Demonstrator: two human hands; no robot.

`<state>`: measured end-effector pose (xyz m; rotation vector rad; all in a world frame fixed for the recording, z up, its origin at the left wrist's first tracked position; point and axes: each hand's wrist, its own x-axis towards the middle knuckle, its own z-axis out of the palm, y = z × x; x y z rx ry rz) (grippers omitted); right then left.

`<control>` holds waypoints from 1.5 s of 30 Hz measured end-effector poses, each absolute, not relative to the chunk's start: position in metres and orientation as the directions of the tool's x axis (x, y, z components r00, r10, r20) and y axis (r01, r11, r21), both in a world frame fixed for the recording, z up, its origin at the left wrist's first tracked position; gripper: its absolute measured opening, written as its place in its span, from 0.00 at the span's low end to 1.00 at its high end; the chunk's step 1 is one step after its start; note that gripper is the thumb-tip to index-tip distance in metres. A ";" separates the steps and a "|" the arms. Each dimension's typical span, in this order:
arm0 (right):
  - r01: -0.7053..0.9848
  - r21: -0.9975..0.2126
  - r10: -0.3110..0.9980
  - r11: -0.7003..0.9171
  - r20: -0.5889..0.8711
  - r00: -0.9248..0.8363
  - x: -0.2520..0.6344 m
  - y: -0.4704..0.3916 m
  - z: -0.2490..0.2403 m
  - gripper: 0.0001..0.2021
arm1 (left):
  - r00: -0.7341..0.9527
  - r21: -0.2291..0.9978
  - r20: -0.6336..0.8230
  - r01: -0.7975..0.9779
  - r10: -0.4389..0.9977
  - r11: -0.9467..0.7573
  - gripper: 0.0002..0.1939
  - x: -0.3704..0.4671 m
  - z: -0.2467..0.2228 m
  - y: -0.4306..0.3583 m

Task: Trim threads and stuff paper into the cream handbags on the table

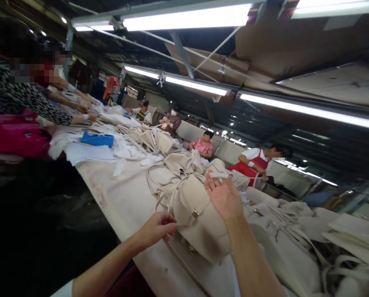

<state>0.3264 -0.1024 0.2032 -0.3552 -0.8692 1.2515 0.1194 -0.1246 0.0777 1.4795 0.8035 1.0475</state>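
Note:
A cream handbag with a flap and a small gold-coloured clasp sits tilted on the table in front of me. My left hand is at its lower left side, fingers curled in; what they hold, if anything, is hidden. Just below those fingers a long cream strap runs down toward the table's near edge. Along the bag's upper right side is my right hand, palm showing and fingers spread. A white strip shows behind its fingertips, and I cannot tell whether they touch it.
Cream bags and straps are heaped at right, with more bags farther along the table. A blue tray-like item rests near white sheets. Co-workers reach in from the left; several others sit or stand along the far side.

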 end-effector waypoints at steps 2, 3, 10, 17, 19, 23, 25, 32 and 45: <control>-0.669 -0.688 0.934 0.280 0.357 0.024 0.329 -0.108 0.209 0.18 | 0.426 0.984 0.096 -0.174 0.900 -0.023 0.17 0.135 0.071 -0.126; -0.666 -0.696 0.934 0.269 0.357 0.004 0.329 -0.111 0.211 0.19 | 0.399 0.973 0.084 -0.229 0.913 0.011 0.19 0.142 0.069 -0.125; -0.615 -0.738 0.925 0.277 0.378 -0.038 0.327 -0.132 0.208 0.25 | 0.363 0.926 0.079 -0.371 0.929 0.066 0.25 0.171 0.079 -0.108; -0.574 -0.711 0.853 0.406 0.520 -0.041 0.330 -0.154 0.260 0.18 | 0.345 0.945 0.165 -0.323 0.924 -0.048 0.29 0.174 0.103 -0.111; -0.557 -0.723 0.836 0.408 0.541 -0.091 0.326 -0.163 0.280 0.17 | 0.370 0.920 0.221 -0.385 0.902 -0.067 0.32 0.172 0.113 -0.117; -0.539 -0.726 0.834 0.427 0.547 -0.076 0.323 -0.157 0.292 0.17 | 0.491 0.887 0.224 -0.461 0.842 0.033 0.32 0.172 0.126 -0.133; -0.544 -0.716 0.850 0.437 0.526 -0.010 0.329 -0.135 0.276 0.16 | 0.578 0.888 0.163 -0.439 0.799 0.136 0.32 0.175 0.121 -0.137; -0.505 -0.822 0.962 0.263 0.264 0.070 0.356 -0.078 0.194 0.06 | 0.504 0.875 -0.103 -0.364 0.858 0.319 0.35 0.189 0.070 -0.118; 0.870 -0.063 0.365 0.489 0.921 -0.139 0.398 -0.216 0.152 0.06 | 0.561 0.908 0.033 -0.362 0.827 0.210 0.24 0.224 0.120 -0.141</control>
